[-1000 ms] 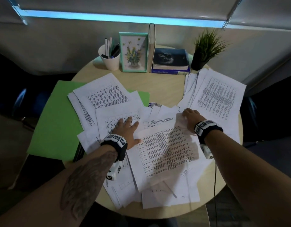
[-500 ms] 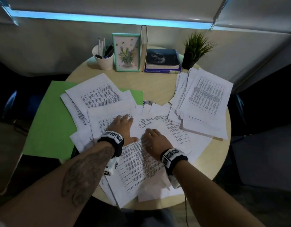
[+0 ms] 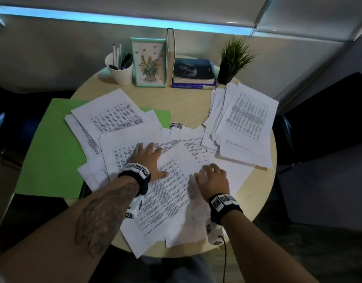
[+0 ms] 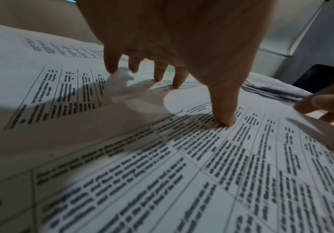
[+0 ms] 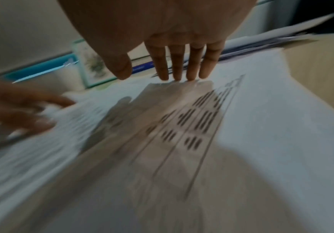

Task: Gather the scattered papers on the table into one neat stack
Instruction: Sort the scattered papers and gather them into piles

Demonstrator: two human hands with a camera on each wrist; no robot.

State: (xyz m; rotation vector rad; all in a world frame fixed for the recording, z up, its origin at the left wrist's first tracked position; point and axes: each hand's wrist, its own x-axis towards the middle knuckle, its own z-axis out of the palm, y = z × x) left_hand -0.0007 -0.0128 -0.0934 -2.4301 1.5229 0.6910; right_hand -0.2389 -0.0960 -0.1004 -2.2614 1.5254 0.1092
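- A dim room was shown, with a strip of blue light along the wall behind a round wooden worktop [image 3: 188, 103]; a pen cup [image 3: 121, 71], a framed flower picture [image 3: 148, 62], some books [image 3: 193, 73] and a small potted plant [image 3: 233, 60] were lined up at its far edge.
- The papers [image 3: 165, 197] were spread loose over the near and middle worktop, overlapping at odd angles, some on a green folder [image 3: 51, 144] at the left; a rougher pile [image 3: 245, 127] was set at the right, apart from the hands.
- The left hand [image 3: 147, 160] was laid flat with fingers spread, its thumb [image 4: 224, 119] and fingertips pressed on printed sheets; nothing was gripped.
- The right hand [image 3: 212, 176] was held with fingers straight and close together, the fingertips [image 5: 182, 75] touching a sheet's far part; nothing was pinched, though this view was blurred.
- The sheets were judged very light, thin and limp, likely to slide over one another and to crease or curl if pushed from one corner.
- They would best be handled by flat palms drawn inward, then taken at opposite long edges and squared against the worktop.
- Sheets overhanging the near rim were judged liable to be knocked off.
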